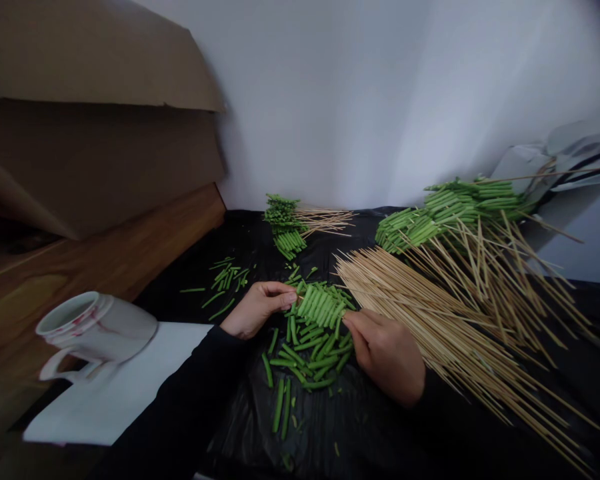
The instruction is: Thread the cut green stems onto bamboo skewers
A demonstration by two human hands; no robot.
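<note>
My left hand [256, 308] and my right hand [386, 353] both pinch a row of short green bean pieces [321, 304] threaded side by side, held between them just above a black plastic sheet [330, 433]. The left fingers close on the row's left end, the right fingers on its right end. Below the row lies a loose pile of cut bean pieces [305, 357]. A thick spread of bare bamboo skewers [445, 320] lies right beside my right hand.
Finished bean skewers are stacked at the back centre [286, 227] and back right [445, 210]. Scattered bean bits [225, 279] lie left. A white mug [93, 330] stands on white paper [115, 393] at the left, by a wooden ledge [105, 267] and cardboard box [95, 120].
</note>
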